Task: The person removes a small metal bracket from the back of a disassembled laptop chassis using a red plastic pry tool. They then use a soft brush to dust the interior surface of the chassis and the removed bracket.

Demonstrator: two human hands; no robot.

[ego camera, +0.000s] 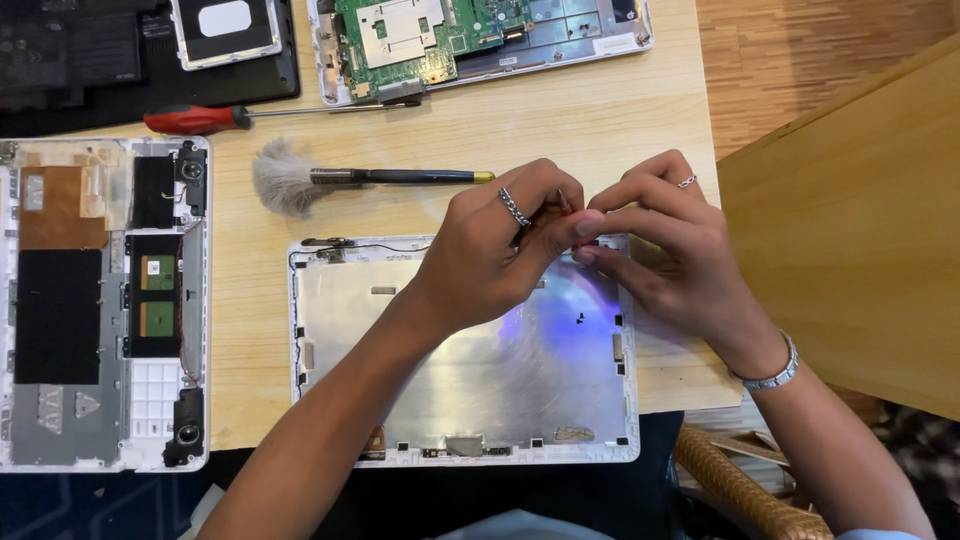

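Silver lid shell [470,370]: lies flat on the wooden table [600,120] under both my hands, inner face up.
Grip: my left hand [500,250] and right hand [670,250] meet fingertip to fingertip at the shell's top edge, pinching something too small to make out.
Doing it well: I judge slow, steady fingers matter; loose black screws [580,318] sit just below.
Pose: wrists raised, fingers curled down.
Beyond: dusting brush [330,178], red-handled screwdriver [230,117].

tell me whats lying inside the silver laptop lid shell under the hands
Inside the silver shell, a few tiny dark screws lie loose on the bare metal. The left hand and right hand cover its upper right corner, hiding whatever is there.
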